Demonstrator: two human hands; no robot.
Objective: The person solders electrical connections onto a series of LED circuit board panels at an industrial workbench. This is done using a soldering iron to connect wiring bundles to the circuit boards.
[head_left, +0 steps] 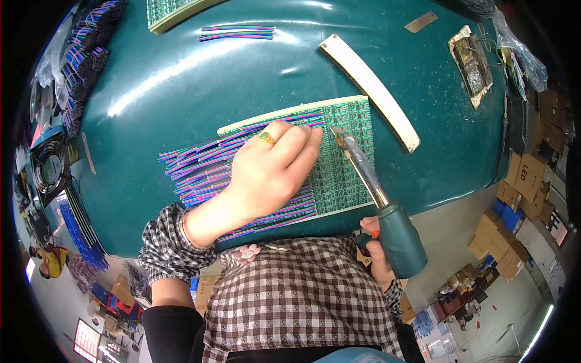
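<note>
A green circuit board panel lies on the table, its left part covered by rows of thin blue, pink and black wires. Over these wires rests my left hand, a ring on one finger. Its fingertips are pinched together at the right ends of the upper wires; what they grip is mostly hidden. My right hand is wrapped round the dark green handle of a soldering gun. The gun's metal barrel slants up and left, and its tip is at the board just right of my left fingertips.
Right of the panel lies a long pale curved strip. Several wires and another board stack are at the back. A worn, dirty tray sits far right. Wire bundles and a fan line the left edge.
</note>
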